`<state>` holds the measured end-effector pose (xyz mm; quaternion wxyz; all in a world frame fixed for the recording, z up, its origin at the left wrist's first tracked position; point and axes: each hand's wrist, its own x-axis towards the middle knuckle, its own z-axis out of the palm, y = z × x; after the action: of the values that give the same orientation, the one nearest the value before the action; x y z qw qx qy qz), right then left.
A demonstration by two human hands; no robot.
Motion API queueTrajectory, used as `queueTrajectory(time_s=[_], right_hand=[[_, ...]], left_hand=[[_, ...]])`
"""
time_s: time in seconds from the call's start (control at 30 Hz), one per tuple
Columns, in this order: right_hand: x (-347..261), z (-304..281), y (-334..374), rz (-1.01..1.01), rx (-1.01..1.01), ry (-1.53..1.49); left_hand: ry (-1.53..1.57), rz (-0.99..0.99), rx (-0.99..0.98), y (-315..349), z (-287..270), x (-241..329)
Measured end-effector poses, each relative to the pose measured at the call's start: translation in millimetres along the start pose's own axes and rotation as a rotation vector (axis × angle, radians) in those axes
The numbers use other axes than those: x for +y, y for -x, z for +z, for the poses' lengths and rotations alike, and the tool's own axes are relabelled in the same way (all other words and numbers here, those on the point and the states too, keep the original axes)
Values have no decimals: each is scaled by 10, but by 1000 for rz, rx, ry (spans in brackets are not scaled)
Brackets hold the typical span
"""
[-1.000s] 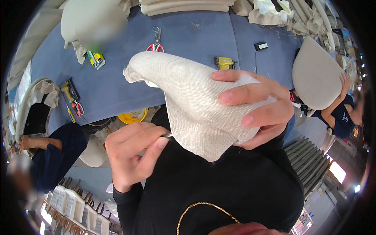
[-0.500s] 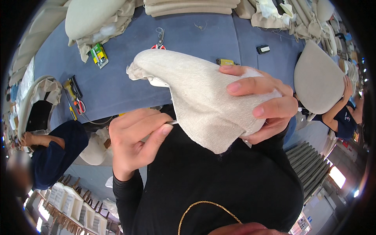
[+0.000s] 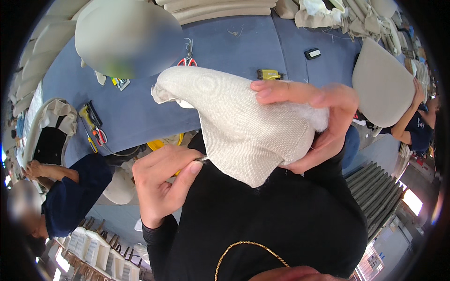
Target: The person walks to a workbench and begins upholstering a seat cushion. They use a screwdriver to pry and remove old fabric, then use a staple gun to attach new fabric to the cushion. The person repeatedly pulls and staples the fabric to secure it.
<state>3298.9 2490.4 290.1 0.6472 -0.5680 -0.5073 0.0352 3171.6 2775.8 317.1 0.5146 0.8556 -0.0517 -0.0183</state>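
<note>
A beige woven fabric cover (image 3: pixel 239 124), folded and padded, hangs in front of my chest. My right hand (image 3: pixel 335 110) grips its right end, a finger along the top and others underneath. White fluffy stuffing (image 3: pixel 311 115) bulges out beneath those fingers. At the cover's left edge, my left hand (image 3: pixel 161 182) pinches a thin metal piece (image 3: pixel 203 158). Its tip meets the fabric, and the fingers hide most of it, so its kind is unclear. At the cover's far left end the cloth is gathered and frayed.
On the blue-grey table (image 3: pixel 234 49) lie red-handled scissors (image 3: pixel 187 60), a yellow tape measure (image 3: pixel 269 74), a black box (image 3: pixel 312 54) and a staple gun (image 3: pixel 91 114). Beige padded panels (image 3: pixel 215 10) stack behind. Co-workers hold panels at the left (image 3: pixel 56 175) and right (image 3: pixel 408 129).
My right hand's fingers have shifted up and right, baring more white stuffing. My left hand stays pinched at the cover's edge, slightly lower. The whole view has tilted a little.
</note>
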Motion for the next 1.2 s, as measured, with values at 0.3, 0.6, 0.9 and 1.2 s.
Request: queueTrajectory(time_s=[0.3,0.6,0.9,1.2], right_hand=[[-27,3,4,35,-36,-19],[40,-58,-38,-105,-114,52],[100,-90,-57,-40,-107,-99],[95,-88,-112,121,-49,-187]], left_hand=[[53,6,-42,29,-8,-71],[63,74,-23,-25,97,-153],[30,12,6,-55,25,-28],[51,-44,28,-29,-14,-94]])
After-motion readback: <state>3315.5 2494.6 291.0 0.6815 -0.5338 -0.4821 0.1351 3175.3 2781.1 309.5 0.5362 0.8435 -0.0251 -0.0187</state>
